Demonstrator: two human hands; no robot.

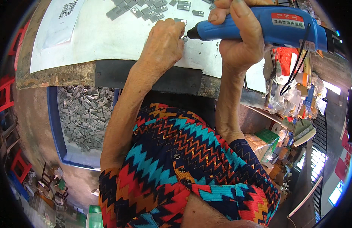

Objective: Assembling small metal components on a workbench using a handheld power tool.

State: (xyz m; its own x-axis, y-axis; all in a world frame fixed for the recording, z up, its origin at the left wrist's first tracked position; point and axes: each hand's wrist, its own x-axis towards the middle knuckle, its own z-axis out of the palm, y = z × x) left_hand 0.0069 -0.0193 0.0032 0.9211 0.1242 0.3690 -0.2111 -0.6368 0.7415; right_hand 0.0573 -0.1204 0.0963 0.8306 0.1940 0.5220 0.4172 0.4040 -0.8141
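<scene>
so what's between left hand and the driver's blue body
Head view: the black nose and thin bit, a small grey piece at its tip.

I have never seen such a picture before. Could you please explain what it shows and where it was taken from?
There is no robot: these are a person's bare hands, seen from a fisheye camera worn on the head, looking down. The right hand holds a blue power tool, apparently an electric screwdriver. The left hand is over the white sheet on the table, near the tool's tip; whether it pinches something is unclear. Small grey pieces lie beyond; a blue tray below holds many similar ones.
</scene>
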